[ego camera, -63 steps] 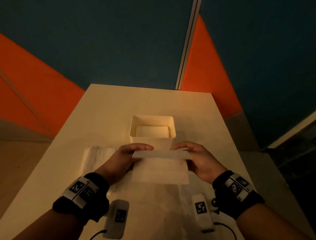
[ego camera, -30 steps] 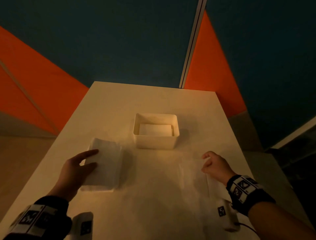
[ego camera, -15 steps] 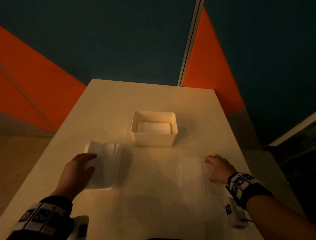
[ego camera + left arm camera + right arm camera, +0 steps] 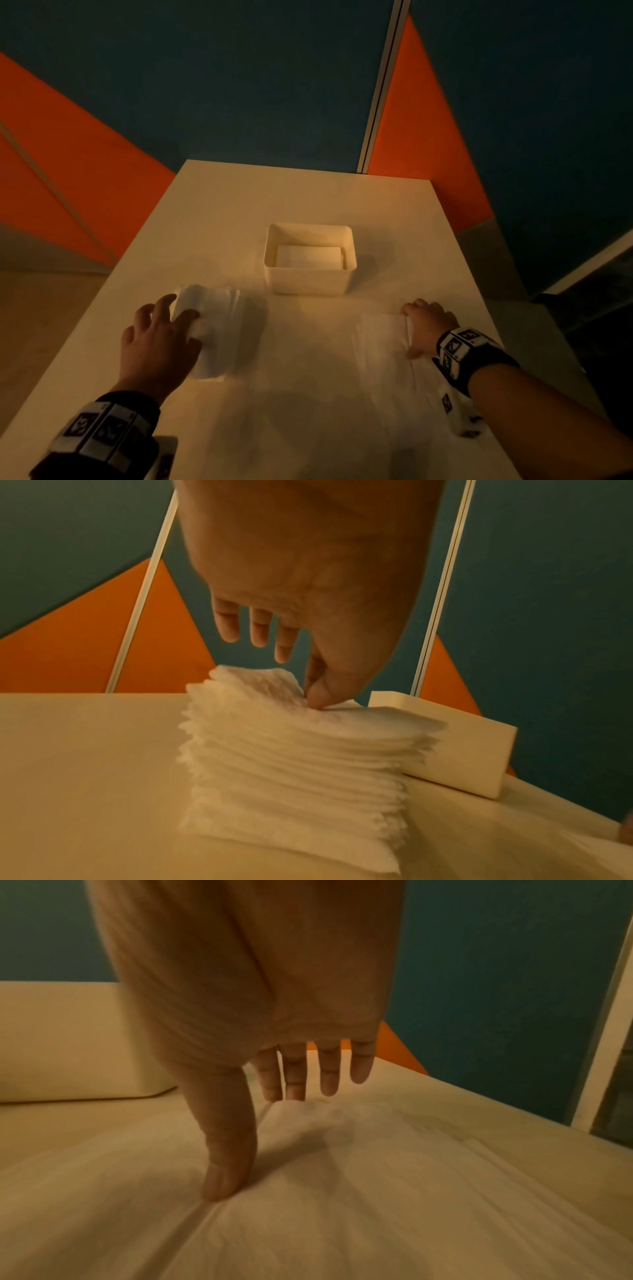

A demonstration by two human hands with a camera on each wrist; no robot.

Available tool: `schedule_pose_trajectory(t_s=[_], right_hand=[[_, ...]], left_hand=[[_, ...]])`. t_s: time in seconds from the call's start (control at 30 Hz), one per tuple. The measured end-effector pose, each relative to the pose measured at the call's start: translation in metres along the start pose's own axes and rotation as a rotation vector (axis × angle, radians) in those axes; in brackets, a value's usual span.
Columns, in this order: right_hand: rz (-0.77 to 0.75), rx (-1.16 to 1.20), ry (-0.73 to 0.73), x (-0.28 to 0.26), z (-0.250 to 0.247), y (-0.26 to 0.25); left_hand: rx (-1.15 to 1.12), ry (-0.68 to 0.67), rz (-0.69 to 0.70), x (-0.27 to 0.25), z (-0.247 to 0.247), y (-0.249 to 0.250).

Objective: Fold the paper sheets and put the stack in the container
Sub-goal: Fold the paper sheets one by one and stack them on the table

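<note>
- Since two seconds ago both hands have left the folded sheet at the centre and have gone apart, one to each side of the tabletop (image 4: 219, 212).
- Now the left hand (image 4: 156, 346) is at 9 o'clock from the centre, on the stack of paper sheets (image 4: 219, 329).
- From the left wrist view, its thumb and first finger pinch the top sheet of this stack (image 4: 294, 753), and the other fingers (image 4: 257, 631) hang loose above it.
- The stack stands on the tabletop just beside the container (image 4: 310, 277), at 8 o'clock from it, and they do not touch in the head view.
- The right hand (image 4: 426, 320) is at 3 o'clock, resting on a flat paper sheet (image 4: 380, 346) which lies spread on the tabletop.
- Its fingers (image 4: 296, 1074) are straight and released; the thumb tip and the first fingertips press on the sheet (image 4: 342, 1191) and grasp nothing.
- The container is white and open, at 12 o'clock from the centre, between the two hands but farther away.
- Inside it, folded paper (image 4: 308, 256) lies flat on the bottom.
- Each wrist has a black band (image 4: 471, 353) with printed markers.
- Behind the tabletop there are wall panels in dark blue and orange (image 4: 428, 120).
</note>
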State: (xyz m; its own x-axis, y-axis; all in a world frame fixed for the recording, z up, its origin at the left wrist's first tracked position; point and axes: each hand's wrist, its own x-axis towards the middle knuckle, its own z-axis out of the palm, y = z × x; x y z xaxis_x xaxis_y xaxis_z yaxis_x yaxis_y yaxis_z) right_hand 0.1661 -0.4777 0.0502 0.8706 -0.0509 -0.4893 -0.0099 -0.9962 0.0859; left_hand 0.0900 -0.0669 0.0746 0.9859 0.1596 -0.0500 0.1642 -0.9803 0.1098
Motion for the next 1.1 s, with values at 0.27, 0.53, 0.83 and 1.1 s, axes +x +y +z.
schedule_pose_trajectory(t_s=[0.27,0.53,0.83,1.1], right_hand=[[-0.011,0.01,0.105,-0.004,-0.002,0.003],[-0.015,0.102,0.156,-0.012,0.004,0.01],[-0.048,0.126,0.215,-0.02,0.004,0.008],[-0.203,0.446,0.116,-0.033,-0.044,0.008]], left_hand=[[0.006,0.053,0.027,-0.001,-0.007,0.012],[-0.002,0.054,0.13,0.002,-0.008,0.031],[0.029,0.039,0.152,0.001,-0.003,0.032],[-0.161,-0.037,0.162,0.007,-0.01,0.044]])
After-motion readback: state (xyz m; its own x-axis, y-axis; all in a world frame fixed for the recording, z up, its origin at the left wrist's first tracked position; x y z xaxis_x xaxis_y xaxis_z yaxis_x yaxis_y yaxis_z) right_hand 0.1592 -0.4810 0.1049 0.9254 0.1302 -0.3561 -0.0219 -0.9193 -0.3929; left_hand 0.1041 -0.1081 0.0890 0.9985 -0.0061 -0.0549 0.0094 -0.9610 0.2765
